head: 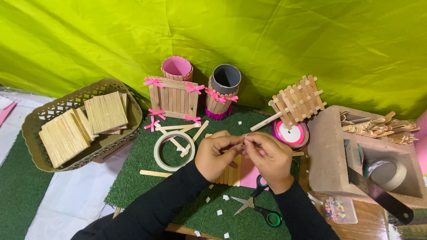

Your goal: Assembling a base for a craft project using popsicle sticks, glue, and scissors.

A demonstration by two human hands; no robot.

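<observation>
Both hands meet above a flat panel of craft sticks (230,171) that lies on a green mat (147,178) with a pink sheet (250,175) beside it. The left hand (216,155) and the right hand (269,158) have their fingertips pinched together on something very small between them; what it is cannot be made out. Just in front of the hands lie scissors (258,206) with black and green handles, among small white paper scraps (219,212). To the left of the hands sits a roll of tape (174,151) and a few loose sticks (155,173). Behind them stand a stick fence box with pink bows (173,98), a pink-lined cup (177,68) and a grey tube wrapped in sticks (223,91). A pink ribbon spool (291,133) and a stick lattice (298,101) lie to the right, near a concrete block (329,155) holding a ruler (378,193) and another tape roll (387,173). A bead box (340,210) rests on the bench (360,229). Far left, a basket (35,120) holds stick squares (106,112).
</observation>
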